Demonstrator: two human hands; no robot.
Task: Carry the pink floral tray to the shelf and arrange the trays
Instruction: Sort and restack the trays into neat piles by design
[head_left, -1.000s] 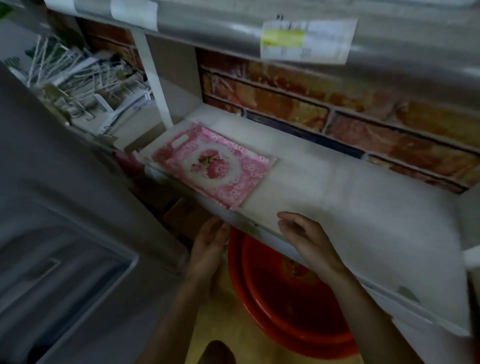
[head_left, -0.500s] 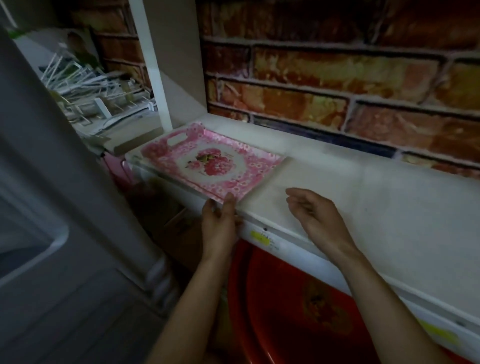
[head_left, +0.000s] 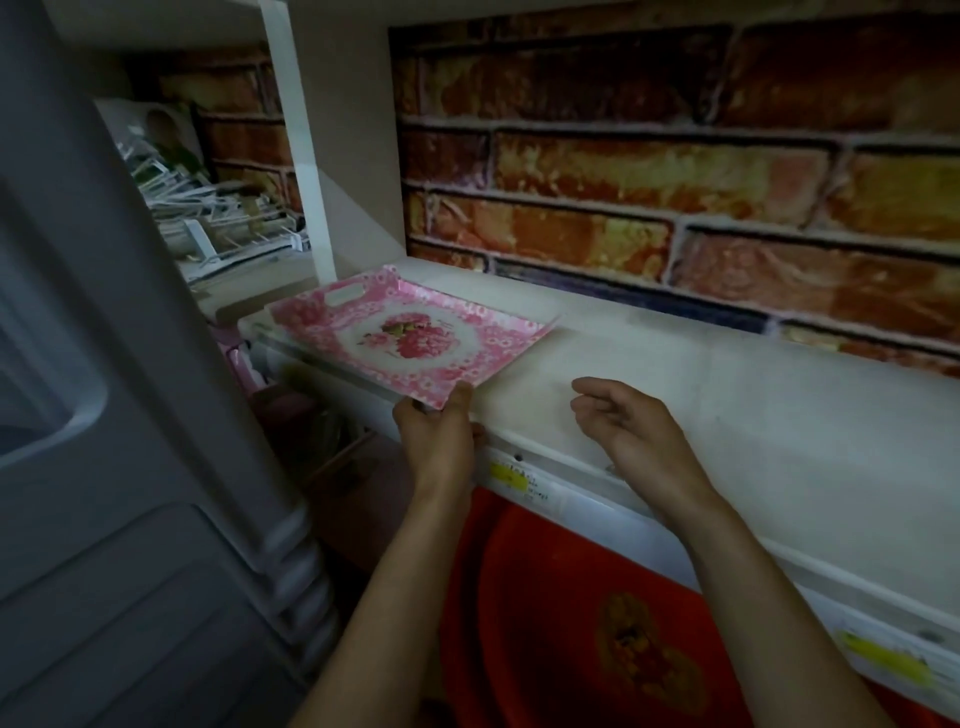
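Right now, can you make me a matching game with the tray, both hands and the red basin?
Things:
1. pink floral tray
2. left hand
3. right hand
4. red basin

Places or states:
A. under the white shelf
B. open, holding nothing
C. lying on the white shelf
D. pinching the tray's near corner

Pairs: 1-C, 2-D, 3-B, 4-A
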